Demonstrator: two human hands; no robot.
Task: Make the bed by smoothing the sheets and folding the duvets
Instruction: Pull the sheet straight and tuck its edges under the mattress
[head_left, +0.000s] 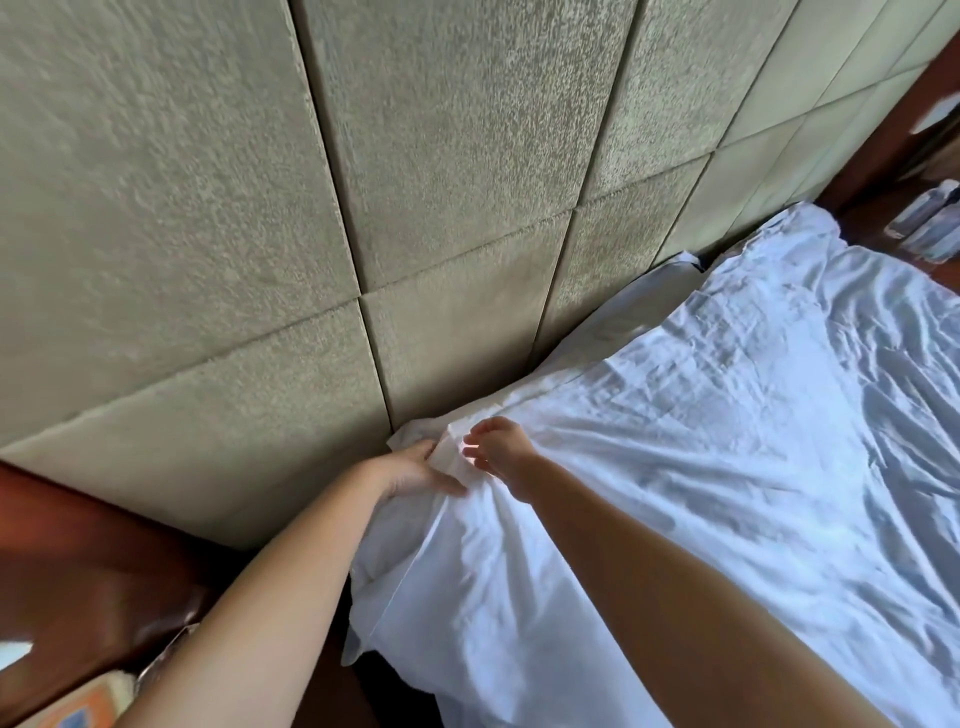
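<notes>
We saw both hands at the near corner of the bed, right against the padded headboard. The left hand gripped a bunched corner of the white sheet, fingers curled round the fabric with the thumb lying along a fold. The right hand sat just beside it, fingers curled down toward the same bunched corner; we could not tell whether it had hold of the cloth or only touched it, since the fingertips were turned away and part lit by glare. Both forearms came in bare from the bottom of the view.

The sheet covered the mattress, wrinkled all over, with creases running out from the gripped corner toward the far side. Its near edge hung loose over the side of the bed. Along the headboard a strip of greyer fabric showed between sheet and panels; we could not tell whether it was mattress or another layer. The headboard was made of large beige textured panels with dark seams between them.

At left stood dark reddish wood furniture, with a blurred orange and blue item at the bottom left corner. At far right, past the bed's far edge, lay some blurred pale things on more reddish wood.
</notes>
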